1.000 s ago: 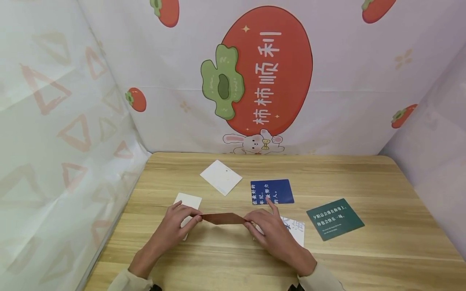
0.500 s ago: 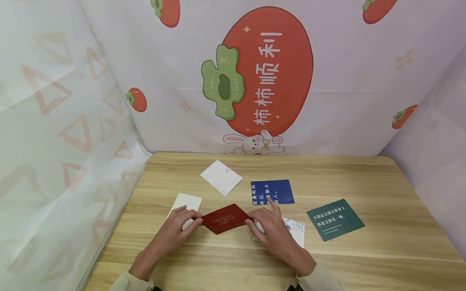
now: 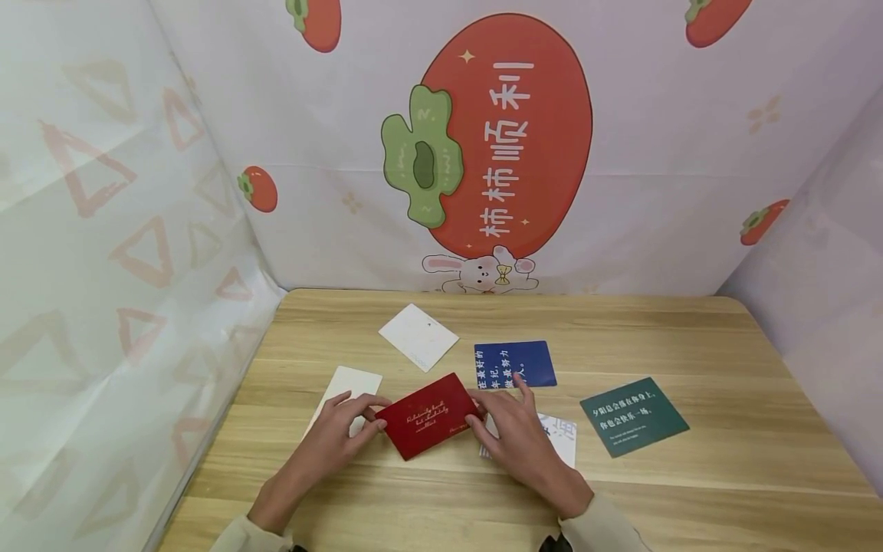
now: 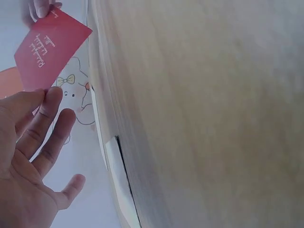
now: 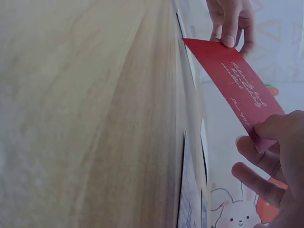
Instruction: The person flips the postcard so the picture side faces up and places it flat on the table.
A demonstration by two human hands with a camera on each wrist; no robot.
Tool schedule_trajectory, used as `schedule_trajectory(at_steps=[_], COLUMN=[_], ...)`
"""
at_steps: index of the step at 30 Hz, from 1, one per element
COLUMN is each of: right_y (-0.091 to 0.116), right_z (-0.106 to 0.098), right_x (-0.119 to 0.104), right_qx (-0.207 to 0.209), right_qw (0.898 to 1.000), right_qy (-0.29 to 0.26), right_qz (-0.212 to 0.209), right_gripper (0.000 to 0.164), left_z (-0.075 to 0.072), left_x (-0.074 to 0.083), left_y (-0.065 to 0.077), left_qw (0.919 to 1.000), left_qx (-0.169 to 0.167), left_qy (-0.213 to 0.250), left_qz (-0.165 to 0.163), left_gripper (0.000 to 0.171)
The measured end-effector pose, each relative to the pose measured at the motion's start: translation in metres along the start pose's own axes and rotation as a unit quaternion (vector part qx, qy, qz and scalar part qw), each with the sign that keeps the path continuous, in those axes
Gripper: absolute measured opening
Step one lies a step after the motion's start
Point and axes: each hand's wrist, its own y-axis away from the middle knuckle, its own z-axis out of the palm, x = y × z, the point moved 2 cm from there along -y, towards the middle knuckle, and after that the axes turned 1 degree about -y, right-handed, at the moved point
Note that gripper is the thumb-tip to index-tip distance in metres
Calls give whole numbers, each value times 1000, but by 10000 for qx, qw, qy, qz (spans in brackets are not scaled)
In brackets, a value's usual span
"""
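A red card [image 3: 428, 415] with pale handwriting-style lettering is held above the table between both hands. My left hand [image 3: 338, 431] pinches its left edge between thumb and fingers. At the opposite edge, my right hand [image 3: 513, 433] grips the card the same way, one finger raised. In the left wrist view the red card [image 4: 50, 52] is tilted, with the thumb and a fingertip on its corner. The right wrist view has the red card [image 5: 232, 85] with the right thumb over its near end. A white card [image 3: 348, 391] lies behind the left hand; a white printed card [image 3: 562, 437] is partly hidden under the right.
Farther back on the wooden table [image 3: 690, 337] lie a white card [image 3: 418, 336] and a blue card [image 3: 534, 364] with white characters. A green card [image 3: 635, 416] is to the right. A printed curtain [image 3: 655, 153] hangs behind the table's far edge.
The red card has turned from nearly edge-on to showing its lettered face toward the head camera. Both hands keep their hold and have barely shifted.
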Motion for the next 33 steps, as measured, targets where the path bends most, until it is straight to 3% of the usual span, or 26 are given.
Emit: schedule_trajectory(at_steps=[8, 17, 25, 33], right_y=[0, 5, 5, 0], right_z=[2, 7, 9, 14], right_x=[1, 3, 3, 3], right_qx=[-53, -561, -817, -1175], right_qw=[9987, 9922, 9894, 9838], right_qy=[511, 1109, 1189, 1315], right_qz=[-6, -81, 178, 317], right_gripper=[64, 90, 88, 83], left_z=[3, 4, 2, 2], left_x=[1, 1, 4, 5], left_y=[1, 2, 6, 7], left_qw=[9993, 9963, 9945, 9910], left_qx=[-51, -455, -776, -843], left_qy=[103, 28, -420, -727], left_qz=[-363, -726, -571, -745], left_gripper=[35, 38, 55, 53])
